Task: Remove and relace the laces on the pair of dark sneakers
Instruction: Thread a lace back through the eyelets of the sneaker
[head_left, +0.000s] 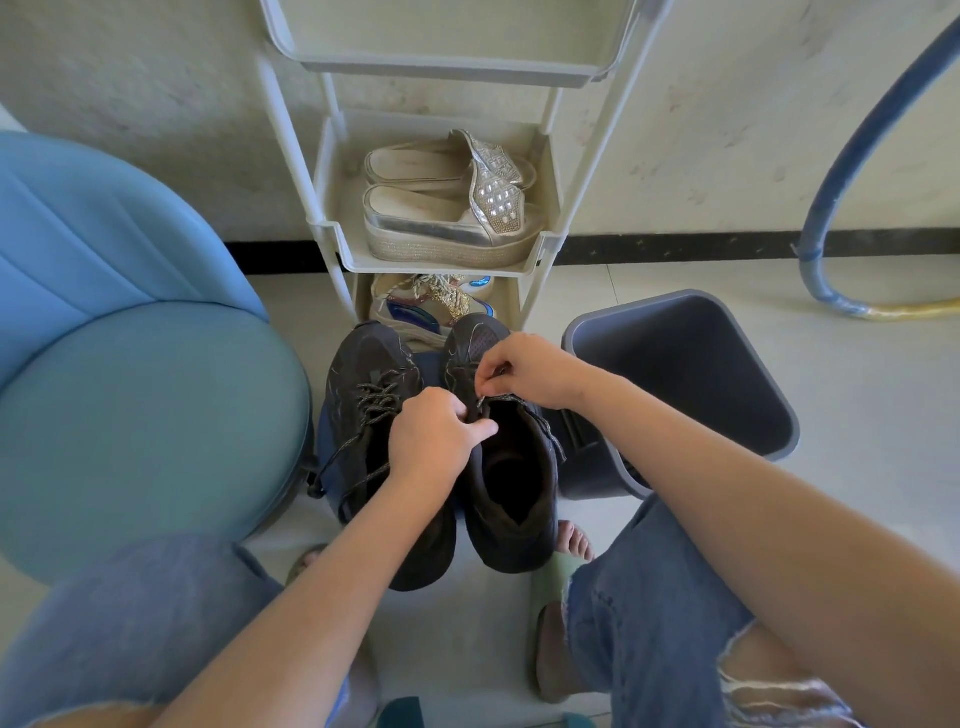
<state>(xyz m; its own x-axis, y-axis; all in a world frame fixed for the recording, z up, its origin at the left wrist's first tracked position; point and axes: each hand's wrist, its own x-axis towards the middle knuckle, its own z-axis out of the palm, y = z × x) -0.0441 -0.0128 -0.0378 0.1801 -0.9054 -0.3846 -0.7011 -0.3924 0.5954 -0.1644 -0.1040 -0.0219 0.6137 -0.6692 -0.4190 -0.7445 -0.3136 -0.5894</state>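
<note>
Centre frame: left hand (434, 436), fingers curled, grips the eyelet edge of the right-of-centre dark sneaker (514, 483) while the right hand (524, 371) pinches the lace tip (484, 399), which is best guided straight through a steadied eyelet; the laced sneaker (371, 395) lies alongside.

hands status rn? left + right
Left hand: grips the eyelet edge of the right sneaker.
Right hand: pinches the lace near its tip.

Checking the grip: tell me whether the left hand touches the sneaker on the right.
Touching. Head view: the left hand grips the opening edge of the sneaker on the right, thumb across it.
</note>
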